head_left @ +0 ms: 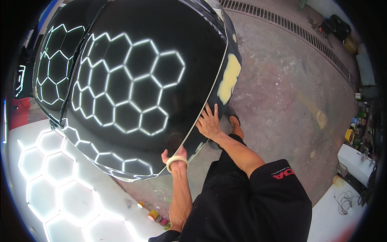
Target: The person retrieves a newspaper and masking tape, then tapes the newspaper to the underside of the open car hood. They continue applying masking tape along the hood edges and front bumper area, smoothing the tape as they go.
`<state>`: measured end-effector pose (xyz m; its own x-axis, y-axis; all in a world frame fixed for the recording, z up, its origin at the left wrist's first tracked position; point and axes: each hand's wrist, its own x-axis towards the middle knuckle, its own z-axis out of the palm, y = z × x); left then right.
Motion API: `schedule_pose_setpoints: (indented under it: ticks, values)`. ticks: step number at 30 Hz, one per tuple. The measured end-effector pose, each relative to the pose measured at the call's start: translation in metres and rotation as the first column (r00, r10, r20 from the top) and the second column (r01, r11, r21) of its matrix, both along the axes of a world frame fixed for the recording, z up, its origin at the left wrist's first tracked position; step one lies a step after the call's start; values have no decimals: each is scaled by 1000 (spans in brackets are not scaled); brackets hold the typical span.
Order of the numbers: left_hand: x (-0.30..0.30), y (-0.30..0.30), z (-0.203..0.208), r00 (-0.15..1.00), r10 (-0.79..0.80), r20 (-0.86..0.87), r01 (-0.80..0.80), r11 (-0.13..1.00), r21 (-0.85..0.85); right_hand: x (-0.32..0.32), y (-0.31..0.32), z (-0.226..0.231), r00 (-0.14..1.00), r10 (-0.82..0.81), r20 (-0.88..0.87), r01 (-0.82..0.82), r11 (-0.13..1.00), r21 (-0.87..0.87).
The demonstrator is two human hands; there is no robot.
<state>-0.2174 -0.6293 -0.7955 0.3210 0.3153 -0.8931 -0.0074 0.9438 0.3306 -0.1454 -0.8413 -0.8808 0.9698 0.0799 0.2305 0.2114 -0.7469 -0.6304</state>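
One right hand (209,124), open and spread, at edge of black car panel (193,92); left hand (181,152) at same edge, grip unclear, cream tape roll (177,158) around wrist.

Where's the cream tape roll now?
Lower middle of the head view: the tape roll appears looped around the left hand, at the wrist, beside the black car panel.

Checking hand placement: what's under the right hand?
Around the right hand, a black car panel and its pale edge strip can be seen. What lies directly beneath the hand is covered, so that cannot be seen.
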Motion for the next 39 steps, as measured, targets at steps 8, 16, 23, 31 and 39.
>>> schedule_pose_setpoints:
  ticks: [8,16,23,31,39]
  values:
    - [-6,9,-8,998,-7,70,9,999,-33,6,-3,5,1000,3,-6,-4,998,-56]
    - [4,1,-3,997,68,-23,-69,997,-31,7,14,-3,995,-71,-72,75,996,53]
    - [-1,6,-11,1000,2,14,-2,1000,-24,8,0,5,999,7,-46,-3,996,93]
    - [11,-13,15,998,64,29,-64,998,12,17,20,-4,984,-164,-70,172,978,122]
    - [-2,1,2,999,-8,40,7,1000,27,18,37,-17,955,-296,-23,294,933,206]
